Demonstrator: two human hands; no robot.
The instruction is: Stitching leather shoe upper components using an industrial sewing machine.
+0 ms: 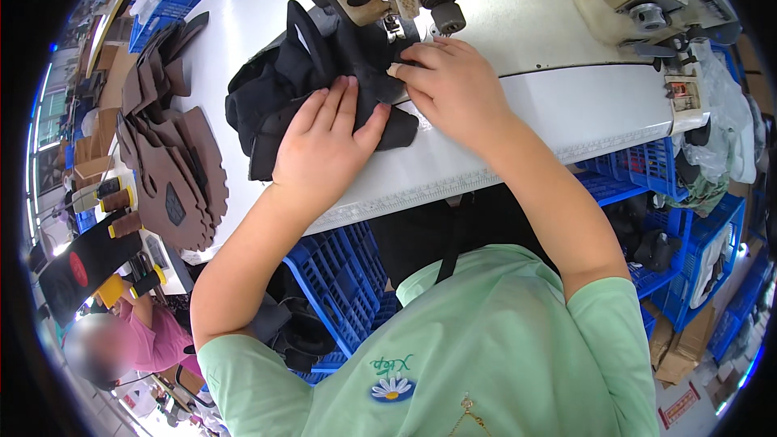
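Observation:
A bunched black fabric piece (279,85) lies on the white sewing table, partly under the head of a sewing machine (437,0). On top of it rests my left hand (320,142), its fingers stretched out and the thumb apart, pressing the cloth. My right hand (457,89) is at the cloth's right edge, close to the machine's needle area. Its fingers are bent and drawn together on that edge, and one fingertip wears a pale wrap. The thumb is partly tucked out of sight. A looped black strip (316,48) stands up from the bundle.
Stacked brown cut pieces (174,178) lie at the table's left end. Thread spools (121,214) stand beyond them. Blue crates (344,283) sit below the table's near edge. At lower left is another person in a pink top (162,340).

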